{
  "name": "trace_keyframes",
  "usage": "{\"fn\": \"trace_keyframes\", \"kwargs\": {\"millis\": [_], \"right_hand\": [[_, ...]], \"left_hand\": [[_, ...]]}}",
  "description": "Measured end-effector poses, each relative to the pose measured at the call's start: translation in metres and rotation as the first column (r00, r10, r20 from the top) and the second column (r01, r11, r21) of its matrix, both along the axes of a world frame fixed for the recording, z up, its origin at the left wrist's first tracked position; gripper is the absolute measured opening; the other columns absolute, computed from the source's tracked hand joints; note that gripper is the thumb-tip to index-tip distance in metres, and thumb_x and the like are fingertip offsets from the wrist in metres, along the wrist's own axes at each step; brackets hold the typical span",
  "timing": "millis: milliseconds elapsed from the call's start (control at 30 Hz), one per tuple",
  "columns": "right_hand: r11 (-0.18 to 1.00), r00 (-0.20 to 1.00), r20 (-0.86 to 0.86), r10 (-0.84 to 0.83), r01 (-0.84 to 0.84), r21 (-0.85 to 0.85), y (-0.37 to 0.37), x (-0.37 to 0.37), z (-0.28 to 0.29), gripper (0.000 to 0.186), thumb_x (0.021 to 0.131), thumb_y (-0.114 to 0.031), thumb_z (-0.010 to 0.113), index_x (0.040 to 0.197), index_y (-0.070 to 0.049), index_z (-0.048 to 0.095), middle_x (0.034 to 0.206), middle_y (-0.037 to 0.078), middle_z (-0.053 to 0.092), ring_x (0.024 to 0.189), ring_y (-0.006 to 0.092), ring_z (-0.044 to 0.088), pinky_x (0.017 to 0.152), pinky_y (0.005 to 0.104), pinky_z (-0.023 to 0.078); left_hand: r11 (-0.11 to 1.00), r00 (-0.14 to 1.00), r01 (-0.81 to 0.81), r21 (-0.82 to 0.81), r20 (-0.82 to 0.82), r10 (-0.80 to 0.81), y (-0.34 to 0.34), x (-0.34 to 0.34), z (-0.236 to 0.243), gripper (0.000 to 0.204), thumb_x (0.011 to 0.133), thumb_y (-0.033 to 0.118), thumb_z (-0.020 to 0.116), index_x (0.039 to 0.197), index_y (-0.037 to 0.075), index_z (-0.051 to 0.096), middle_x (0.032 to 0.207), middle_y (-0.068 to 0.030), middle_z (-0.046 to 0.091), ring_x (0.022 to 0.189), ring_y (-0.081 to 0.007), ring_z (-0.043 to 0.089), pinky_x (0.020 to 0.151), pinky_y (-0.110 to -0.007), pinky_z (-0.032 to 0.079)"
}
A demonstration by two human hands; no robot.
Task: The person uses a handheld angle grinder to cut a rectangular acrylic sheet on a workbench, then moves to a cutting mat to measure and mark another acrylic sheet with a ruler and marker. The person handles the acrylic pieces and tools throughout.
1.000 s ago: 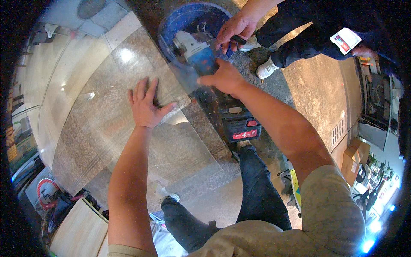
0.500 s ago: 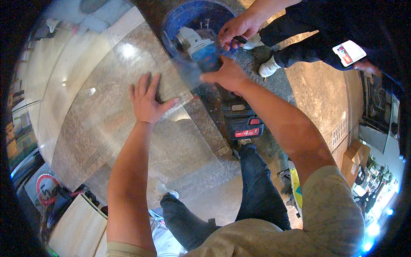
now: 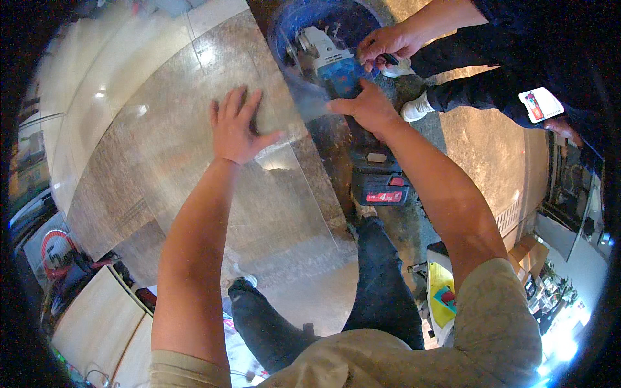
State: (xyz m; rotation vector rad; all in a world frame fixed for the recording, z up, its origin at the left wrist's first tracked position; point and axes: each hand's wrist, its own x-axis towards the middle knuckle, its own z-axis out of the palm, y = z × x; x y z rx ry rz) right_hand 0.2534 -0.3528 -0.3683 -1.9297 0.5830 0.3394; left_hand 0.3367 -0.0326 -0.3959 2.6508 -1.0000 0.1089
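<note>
My left hand (image 3: 239, 129) lies with fingers spread on a transparent sheet (image 3: 288, 197) over a mottled brown-grey board or slab (image 3: 145, 165). My right hand (image 3: 372, 110) grips a cordless angle grinder (image 3: 336, 71) with a white head, blue body and black battery (image 3: 378, 187) with a red label. The grinder's head is over a blue bucket (image 3: 281, 22), just beyond the sheet's right edge, with bluish haze around it. Another person's hand (image 3: 385, 45) is beside the head, holding a small black item.
That person stands at upper right in dark trousers (image 3: 472, 90) and white shoes (image 3: 417, 108), a white printed card (image 3: 541, 103) in the other hand. A yellow-green object (image 3: 441, 284) and cardboard box (image 3: 527, 255) are at right, pale boards (image 3: 94, 323) at lower left.
The view has shifted, so the bucket, grinder and hands sit further right in the picture, my hands also higher. My left hand stays on the sheet, my right on the grinder.
</note>
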Motion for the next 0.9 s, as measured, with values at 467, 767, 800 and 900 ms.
{"fn": "trace_keyframes", "kwargs": {"millis": [467,767,800,900], "right_hand": [[0.999,0.998,0.044,-0.038,0.039,-0.015,0.0,-0.002,-0.01,0.073,0.075,-0.037,0.095,0.129,0.002,0.065,0.106,0.012,0.073,0.094,0.0235,0.07,0.086,0.0387,0.057],[0.997,0.994,0.087,-0.07,0.072,-0.016,0.003,-0.006,0.0,0.064,0.077,-0.027,0.095,0.126,-0.002,0.062,0.093,0.007,0.072,0.073,0.0175,0.068,0.066,0.035,0.056],[0.998,0.996,0.065,-0.061,0.063,-0.029,0.002,-0.006,-0.002,0.064,0.077,-0.029,0.095,0.125,-0.001,0.063,0.093,0.007,0.072,0.074,0.0183,0.068,0.067,0.0354,0.056],[0.999,0.996,0.073,-0.047,0.047,0.005,0.002,-0.006,-0.007,0.065,0.077,-0.032,0.095,0.124,0.0,0.063,0.092,0.008,0.072,0.075,0.0202,0.069,0.07,0.0368,0.057]], "left_hand": [[1.0,0.998,-0.027,0.013,-0.05,0.028,-0.002,0.001,0.001,0.102,0.069,0.075,0.084,0.156,0.027,0.06,0.162,-0.0122,0.052,0.154,-0.0349,0.043,0.127,-0.069,0.022],[0.999,0.998,-0.047,-0.025,-0.037,0.046,-0.001,0.0,-0.003,0.102,0.068,0.075,0.085,0.155,0.026,0.061,0.161,-0.0136,0.053,0.155,-0.0357,0.043,0.127,-0.07,0.02],[0.998,0.998,-0.052,-0.026,-0.047,0.051,-0.002,0.0,-0.004,0.102,0.068,0.076,0.085,0.154,0.027,0.062,0.162,-0.0129,0.052,0.155,-0.0356,0.042,0.128,-0.07,0.019],[0.997,0.999,-0.035,-0.065,-0.033,0.033,-0.002,0.0,-0.005,0.101,0.067,0.076,0.086,0.152,0.025,0.064,0.16,-0.0134,0.054,0.154,-0.0354,0.044,0.127,-0.07,0.02]]}}
